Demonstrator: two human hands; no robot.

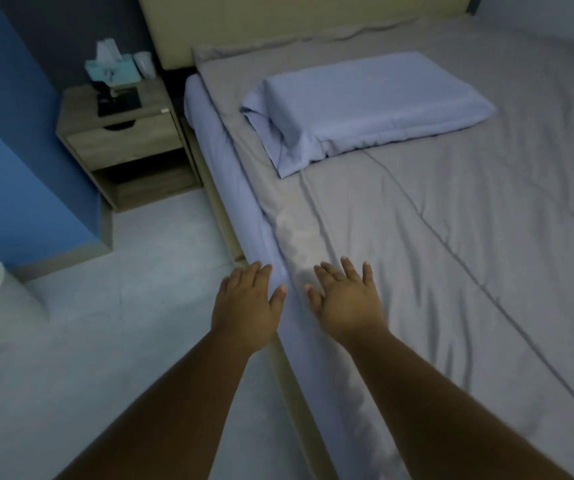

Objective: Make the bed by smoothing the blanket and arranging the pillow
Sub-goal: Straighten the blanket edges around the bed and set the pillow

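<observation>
A bedroom is showing here. A wide bed (225, 161) is taking up most of the view, with a grey blanket (452, 230) lying spread over it and a pale lilac pillow (372, 98) resting near the padded headboard (278, 19). A wooden nightstand (123, 142) is standing just beside the bed against a blue wall (8, 133), carrying a tissue box (112, 69) and a cup (144, 65). Pale floor (123, 306) is running alongside the bed.

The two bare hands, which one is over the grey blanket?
The right hand, fingers spread over the wrinkled grey blanket near its edge. The left hand is off it, by the lavender sheet on the mattress side.
</observation>
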